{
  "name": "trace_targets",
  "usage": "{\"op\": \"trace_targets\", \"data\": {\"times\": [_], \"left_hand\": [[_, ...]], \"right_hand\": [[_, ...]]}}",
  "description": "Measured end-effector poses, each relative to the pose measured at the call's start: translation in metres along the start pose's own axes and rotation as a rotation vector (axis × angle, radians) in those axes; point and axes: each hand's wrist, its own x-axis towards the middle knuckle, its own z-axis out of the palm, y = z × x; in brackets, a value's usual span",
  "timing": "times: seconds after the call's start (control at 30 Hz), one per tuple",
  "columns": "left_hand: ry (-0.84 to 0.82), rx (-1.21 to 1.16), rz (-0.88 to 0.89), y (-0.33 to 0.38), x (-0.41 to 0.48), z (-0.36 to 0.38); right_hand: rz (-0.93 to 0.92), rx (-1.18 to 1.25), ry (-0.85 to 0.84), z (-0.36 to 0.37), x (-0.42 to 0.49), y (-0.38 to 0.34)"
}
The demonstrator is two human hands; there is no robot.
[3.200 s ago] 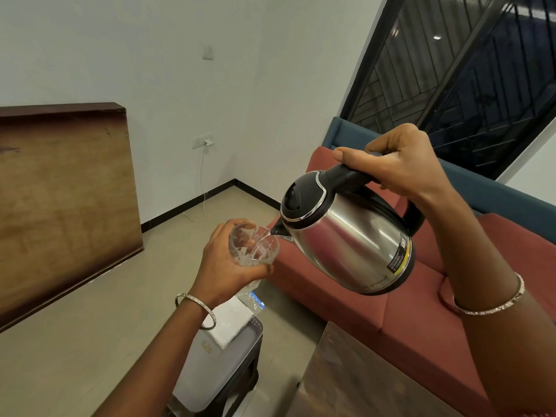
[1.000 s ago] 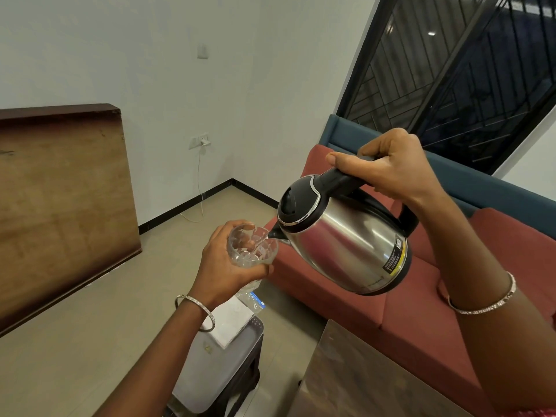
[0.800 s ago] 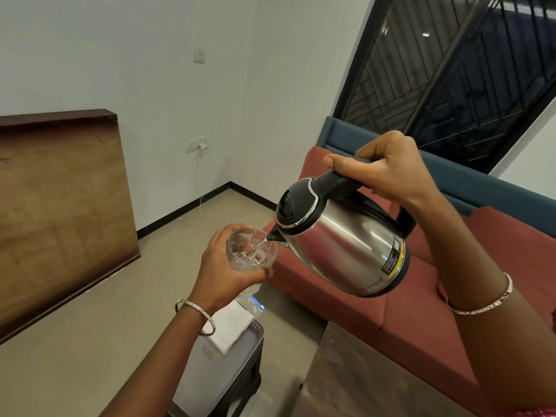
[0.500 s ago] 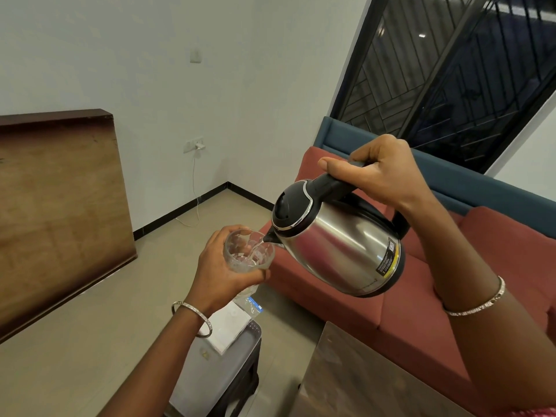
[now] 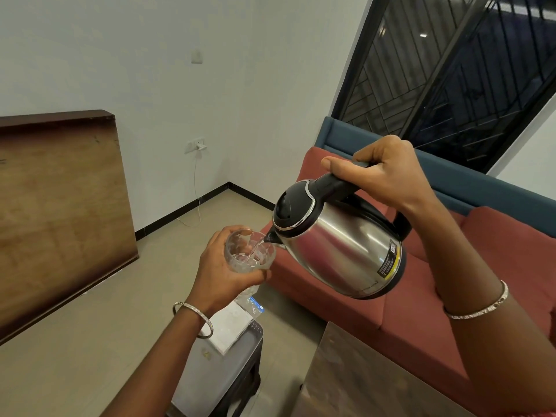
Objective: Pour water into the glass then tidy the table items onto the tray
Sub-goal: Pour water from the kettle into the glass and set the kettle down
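While the right hand (image 5: 388, 173) clasps the rounded steel kettle (image 5: 340, 254) — tilted — the left hand (image 5: 222, 275) wraps a dimpled glass (image 5: 249, 251).

left hand (image 5: 219, 272) held out at mid height, fingers and thumb curled round clear faceted drinking glass (image 5: 249, 251), bare forearm reaching up from below. right hand (image 5: 388, 176) higher, off to right, wrapped over black handle of tilted stainless steel kettle (image 5: 340, 251), thumb stretched forward along handle top, wrist bent down.
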Motion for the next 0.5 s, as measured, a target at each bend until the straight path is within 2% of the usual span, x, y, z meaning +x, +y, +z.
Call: {"op": "trace_targets", "data": {"times": [0.5], "left_hand": [[-0.004, 0.001, -0.01, -0.003, -0.0013, -0.0002]], "right_hand": [[0.023, 0.038, 0.017, -0.0011, -0.0005, -0.0045]]}}
